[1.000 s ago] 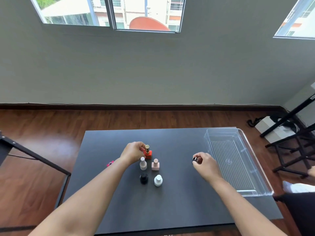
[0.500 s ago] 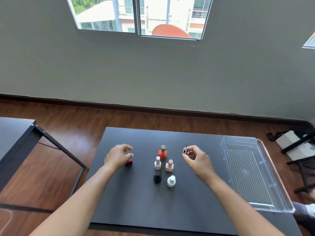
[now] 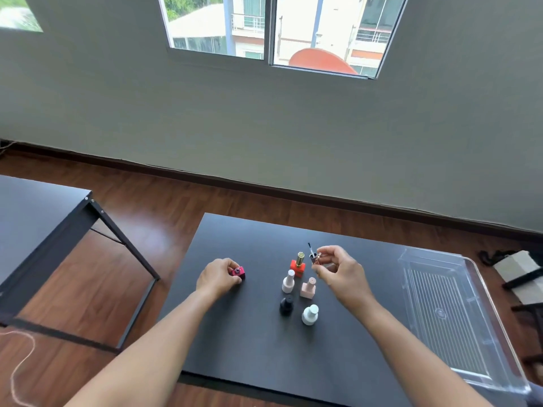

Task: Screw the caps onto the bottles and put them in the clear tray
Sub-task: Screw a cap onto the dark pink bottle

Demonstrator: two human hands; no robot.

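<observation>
1. A clear tray [image 3: 446,333] with a ribbed floor sits at the right end of a black desk [image 3: 249,348]. All the bottles stand outside it.
2. The left hand [image 3: 219,277] curls around a magenta nail polish bottle [image 3: 238,272], which stands uncapped on the desk.
3. The right hand [image 3: 338,271] is raised above the desk and pinches a brush cap [image 3: 313,256], brush pointing up.
4. Between the hands, five capped bottles stand upright: a red bottle with gold cap [image 3: 298,264], a white bottle [image 3: 288,282], a pale pink bottle [image 3: 308,287], a black bottle [image 3: 286,305] and a round white bottle [image 3: 310,315].
5. Any labels are too small to read.
</observation>
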